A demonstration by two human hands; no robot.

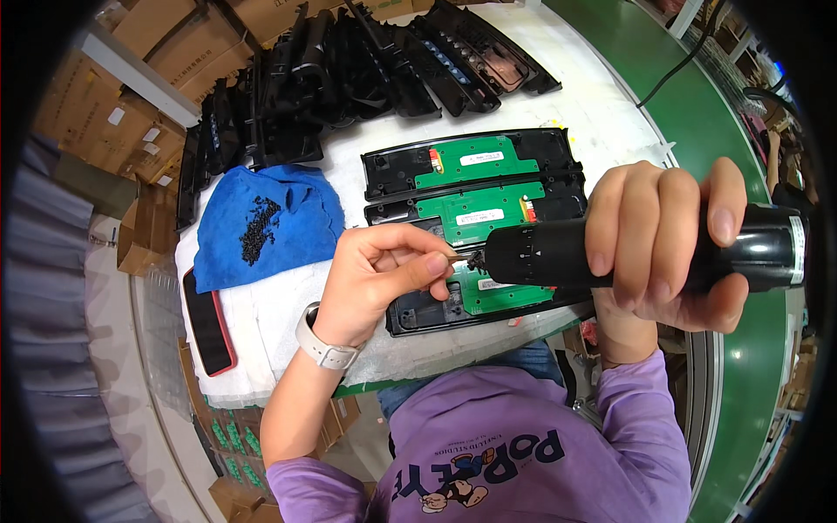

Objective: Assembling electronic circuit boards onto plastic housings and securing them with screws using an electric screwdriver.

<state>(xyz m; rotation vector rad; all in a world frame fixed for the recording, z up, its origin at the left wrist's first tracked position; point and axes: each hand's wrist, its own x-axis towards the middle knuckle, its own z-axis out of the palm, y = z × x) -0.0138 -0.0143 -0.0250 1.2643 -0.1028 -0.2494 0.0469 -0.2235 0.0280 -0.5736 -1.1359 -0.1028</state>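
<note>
My right hand is wrapped round a black electric screwdriver, held level with its nose toward the left. With thumb and fingertips, my left hand pinches the thin metal bit at that nose. A small clump of dark screws clings around the bit beside the fingertips. Below the tool, three black plastic housings lie in a stack of rows; a green circuit board sits in the farthest one. The screwdriver and my hands partly cover the nearest housing.
Left of the housings, a blue cloth bears a pile of small black screws. A red-edged phone lies at the table's left edge. Many black plastic housings crowd the far side, before cardboard boxes. A green surface runs along the right.
</note>
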